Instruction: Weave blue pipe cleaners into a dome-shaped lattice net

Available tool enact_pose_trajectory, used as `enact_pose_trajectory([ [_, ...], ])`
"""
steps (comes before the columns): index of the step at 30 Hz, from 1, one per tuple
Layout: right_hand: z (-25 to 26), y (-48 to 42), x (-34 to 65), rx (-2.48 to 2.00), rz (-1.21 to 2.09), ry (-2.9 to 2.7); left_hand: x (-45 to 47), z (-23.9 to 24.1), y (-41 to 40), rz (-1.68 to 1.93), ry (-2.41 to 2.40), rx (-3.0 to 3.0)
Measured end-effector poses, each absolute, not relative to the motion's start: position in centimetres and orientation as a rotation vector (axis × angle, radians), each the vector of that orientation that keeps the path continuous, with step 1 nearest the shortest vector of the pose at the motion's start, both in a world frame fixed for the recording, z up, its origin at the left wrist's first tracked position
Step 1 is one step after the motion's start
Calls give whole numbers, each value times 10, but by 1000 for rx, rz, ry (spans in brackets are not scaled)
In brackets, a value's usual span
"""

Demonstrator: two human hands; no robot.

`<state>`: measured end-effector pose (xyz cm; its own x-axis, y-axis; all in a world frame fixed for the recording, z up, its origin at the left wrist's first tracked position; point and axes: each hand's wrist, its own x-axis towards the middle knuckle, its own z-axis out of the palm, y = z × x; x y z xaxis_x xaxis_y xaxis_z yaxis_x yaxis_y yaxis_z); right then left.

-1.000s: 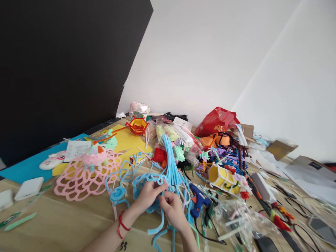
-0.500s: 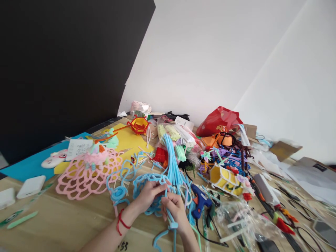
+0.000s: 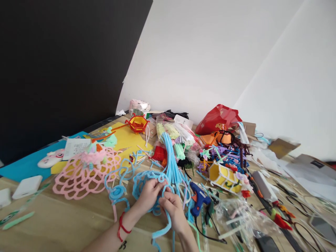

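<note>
At blue strand (image 3: pixel 162 232): left hand (image 3: pixel 149 194) beside right hand (image 3: pixel 173 210), fingertips curled.

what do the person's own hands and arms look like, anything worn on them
Both the left hand and right hand are ungloved, and no sleeves show on the forearms. A thin red cord bracelet, with a loose end, circles the left wrist. The right wrist shows no band. Rings or nail details are too small to make out.

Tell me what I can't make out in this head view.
All in the head view:
Exact contact points on the blue strip and blue looped piece: hidden by the left hand and right hand.
Writing on the white paper: too small.
Dark slab: cut off by bottom edge.
</note>
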<state>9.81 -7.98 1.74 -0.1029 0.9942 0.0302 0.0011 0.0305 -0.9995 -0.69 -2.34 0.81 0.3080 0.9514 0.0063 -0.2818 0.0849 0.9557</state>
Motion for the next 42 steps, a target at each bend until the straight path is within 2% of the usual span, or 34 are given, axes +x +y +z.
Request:
enact_pose_trajectory([
  [9, 8, -78, 102, -1093, 1250, -1359, -14, 6, -22, 937, 516, 941],
  [19, 2, -82, 85, -1186, 1042, -1624, -10, 4, -14, 1179, 716, 879],
  [25, 1, -79, 88, -1251, 531, -1888, -23, 14, -14, 1146, 436, 549],
  [29, 0, -78, 90, -1276, 353, -1986, -25, 13, -8, 1160, 414, 444],
  [42, -13, -64, 106, -1368, 256, -1631, -20, 6, -6, 1138, 473, 315],
])
